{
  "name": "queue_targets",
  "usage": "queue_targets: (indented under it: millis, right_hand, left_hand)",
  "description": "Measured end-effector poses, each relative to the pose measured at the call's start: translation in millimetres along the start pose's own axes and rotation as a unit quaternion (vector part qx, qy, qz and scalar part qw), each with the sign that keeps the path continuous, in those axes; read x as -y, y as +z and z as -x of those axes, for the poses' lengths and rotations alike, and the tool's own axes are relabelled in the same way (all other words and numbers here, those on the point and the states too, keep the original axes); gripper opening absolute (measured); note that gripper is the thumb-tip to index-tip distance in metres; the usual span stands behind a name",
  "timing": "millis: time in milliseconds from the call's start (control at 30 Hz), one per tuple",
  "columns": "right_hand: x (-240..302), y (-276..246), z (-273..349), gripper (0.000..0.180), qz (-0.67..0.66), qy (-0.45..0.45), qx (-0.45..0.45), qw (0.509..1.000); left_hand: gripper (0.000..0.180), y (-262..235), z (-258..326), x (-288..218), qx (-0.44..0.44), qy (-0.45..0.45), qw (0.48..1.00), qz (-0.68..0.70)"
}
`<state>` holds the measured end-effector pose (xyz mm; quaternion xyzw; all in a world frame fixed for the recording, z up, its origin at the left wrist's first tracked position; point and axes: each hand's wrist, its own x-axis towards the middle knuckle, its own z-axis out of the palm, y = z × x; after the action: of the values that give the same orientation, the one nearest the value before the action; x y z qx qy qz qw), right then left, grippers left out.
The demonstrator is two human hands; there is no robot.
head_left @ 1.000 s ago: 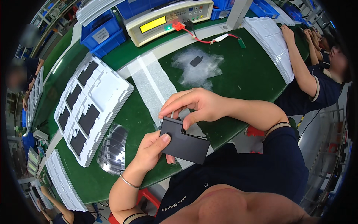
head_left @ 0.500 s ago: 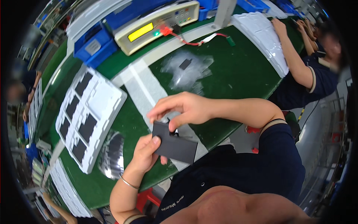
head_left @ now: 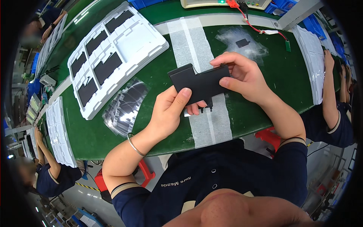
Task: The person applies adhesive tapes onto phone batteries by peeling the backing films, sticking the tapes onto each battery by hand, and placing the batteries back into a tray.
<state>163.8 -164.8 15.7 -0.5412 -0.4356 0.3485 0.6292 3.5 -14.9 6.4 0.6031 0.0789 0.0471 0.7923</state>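
Note:
A flat black battery pack [head_left: 206, 89] with a step cut into its far edge is held up between my hands, above a pale strip of cloth-like material [head_left: 211, 130]. My left hand [head_left: 168, 108] grips its left end, thumb on the upper face and fingers beneath. At its right end, my right hand [head_left: 247, 77] pinches it, thumb on the near face and fingers behind the far edge. Small black tabs [head_left: 206, 109] stick out below the pack, and a bit of silvery material shows by my left fingertips.
To the left lies a stack of white trays [head_left: 160, 44] holding several black packs [head_left: 107, 68]. Clear plastic films [head_left: 124, 108] are near my left forearm. More film [head_left: 230, 39] with a small black piece [head_left: 242, 42] lies far right, by a red lead [head_left: 251, 24]. Co-workers sit on both sides.
My view has shifted, bringing the tray nearer the middle. The pack is turned and raised, its notch now on the far edge. My right hand has moved from above it to grip its right end.

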Motion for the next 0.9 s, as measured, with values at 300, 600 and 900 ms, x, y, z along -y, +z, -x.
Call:
queue_targets:
  millis: [300, 600, 900]
  right_hand:
    - [2.7, 3.1, 1.4, 0.04, 0.013, -0.007, 0.002, 1.0]
    - [7.1, 4.0, 2.2, 0.03, 0.027, 0.08, -0.01, 0.996]
    - [21.8, -16.6, 5.8, 0.016, 0.265, -0.152, -0.063, 0.95]
  left_hand:
    - [0.031, -0.3, 1.4, -0.2, 0.016, -0.012, 1.0, -0.02]
    - [0.029, 2.5, 1.9, 1.2, -0.012, 0.018, 0.999, -0.032]
    - [0.026, 2.1, 5.1, -3.5, 0.004, 0.065, 0.961, -0.269]
